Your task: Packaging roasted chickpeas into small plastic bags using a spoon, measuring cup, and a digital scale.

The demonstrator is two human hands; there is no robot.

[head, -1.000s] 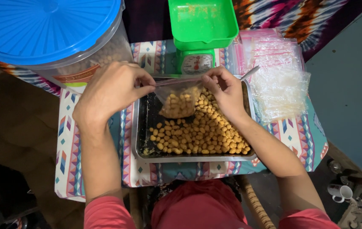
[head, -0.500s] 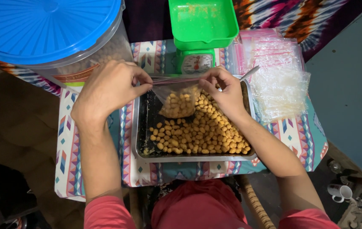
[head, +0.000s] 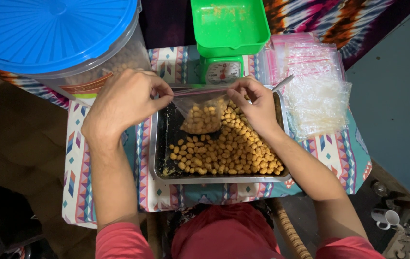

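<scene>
Snack bag [head: 202,112] hanging upright, top strip level, pinched by both hands' fingers [head: 164,99]

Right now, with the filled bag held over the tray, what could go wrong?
1. The small bag hangs from its top strip between left hand and right hand; a slip might drop snacks.
2. It hangs near the metal tray's left part, so some spill could land on the patterned cloth.

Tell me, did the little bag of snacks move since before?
No. The small bag sits at the same spot over the metal tray, below the green scale.
</scene>
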